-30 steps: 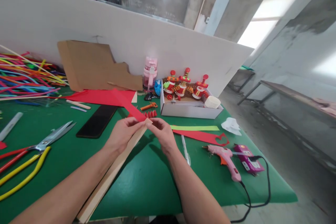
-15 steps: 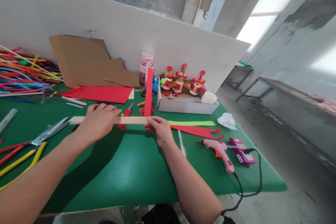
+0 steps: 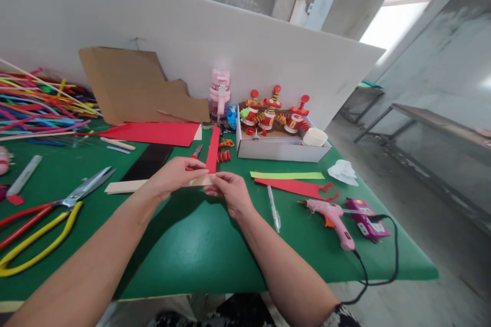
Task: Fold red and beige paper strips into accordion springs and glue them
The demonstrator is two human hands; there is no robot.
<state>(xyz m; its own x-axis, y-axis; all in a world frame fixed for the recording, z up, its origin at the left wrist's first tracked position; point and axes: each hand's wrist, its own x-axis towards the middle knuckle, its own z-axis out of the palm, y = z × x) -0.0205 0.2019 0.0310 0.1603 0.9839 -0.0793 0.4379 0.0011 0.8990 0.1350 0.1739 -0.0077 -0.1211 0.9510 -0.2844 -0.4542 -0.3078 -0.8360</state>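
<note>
A long pale wooden strip lies crosswise on the green table. My left hand rests on it near its right end, fingers closed around it. My right hand pinches that right end together with the near end of a narrow red paper strip, which runs away from me toward the pink bottle. Both hands meet at the joint of wood and paper.
Scissors with yellow handles lie at left beside a pile of coloured sticks. A black phone, red paper sheet and cardboard sit behind. A white box of figures, paper strips, a pen and a pink glue gun are at right.
The wooden strip swung from pointing at me to lying crosswise. My left hand slid right along it to meet my right hand; the red strip now lies lower toward the table.
</note>
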